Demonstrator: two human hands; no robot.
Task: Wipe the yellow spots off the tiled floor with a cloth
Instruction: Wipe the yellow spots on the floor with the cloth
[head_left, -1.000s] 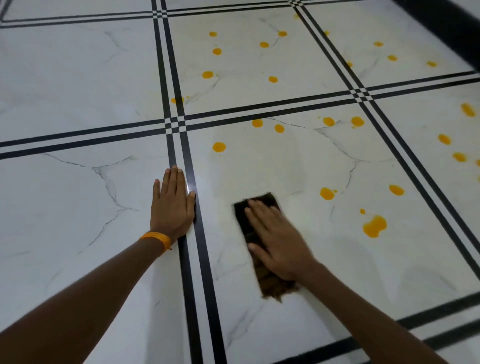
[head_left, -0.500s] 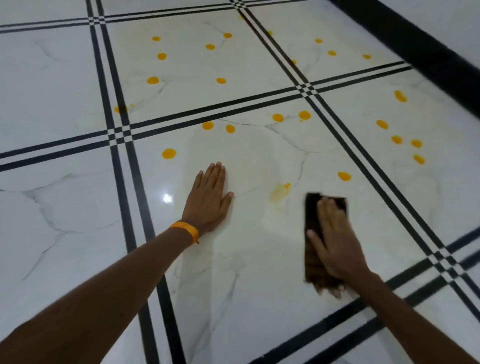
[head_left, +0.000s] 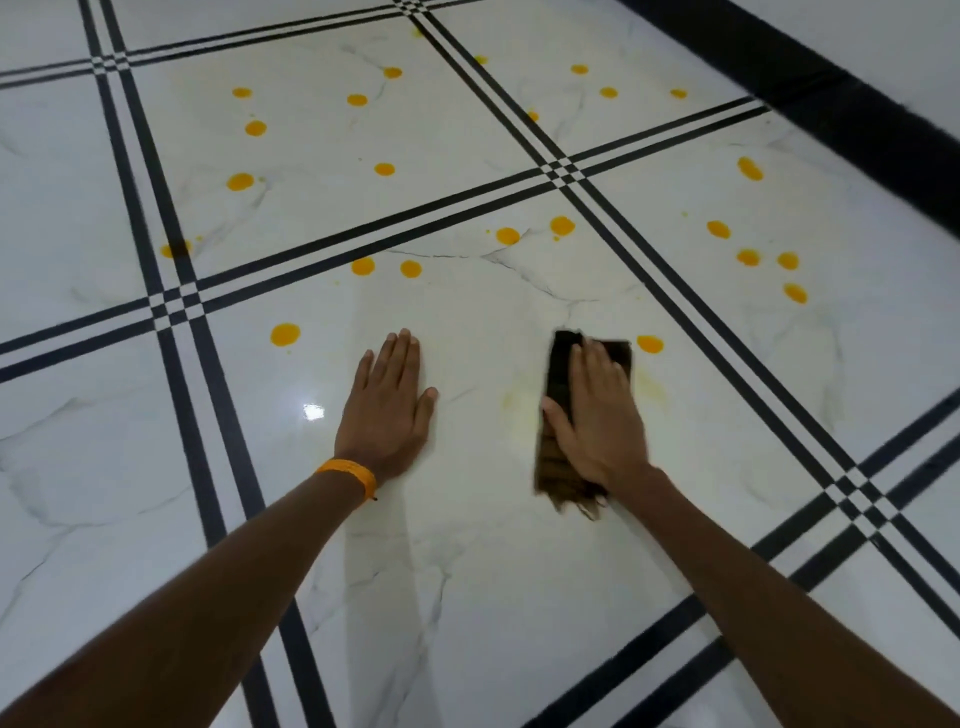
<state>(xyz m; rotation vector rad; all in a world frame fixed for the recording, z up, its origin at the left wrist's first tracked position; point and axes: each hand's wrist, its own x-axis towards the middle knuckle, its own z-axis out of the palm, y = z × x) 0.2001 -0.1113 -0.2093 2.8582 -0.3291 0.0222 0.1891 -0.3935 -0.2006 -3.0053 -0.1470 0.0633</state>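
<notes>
My right hand (head_left: 597, 415) lies flat on a folded dark brown cloth (head_left: 556, 384) and presses it to the white marbled floor tile (head_left: 467, 519). A yellow spot (head_left: 650, 344) sits just right of the cloth's far end. Faint yellow smears (head_left: 511, 402) flank the cloth. My left hand (head_left: 387, 410), with an orange wristband, rests flat on the tile, fingers together, holding nothing. Another yellow spot (head_left: 285, 334) lies to its far left. Several more spots (head_left: 410, 268) dot the far part of this tile and the tiles beyond.
Black double lines (head_left: 176, 244) divide the floor into big tiles. A wide black border (head_left: 831, 98) runs along the far right by a white wall. A bright light reflection (head_left: 313, 412) shines left of my left hand.
The cloth under my right hand slid right across the tile, then came back left and forward. Spots there are gone, leaving faint smears. My left hand shifted right onto this tile.
</notes>
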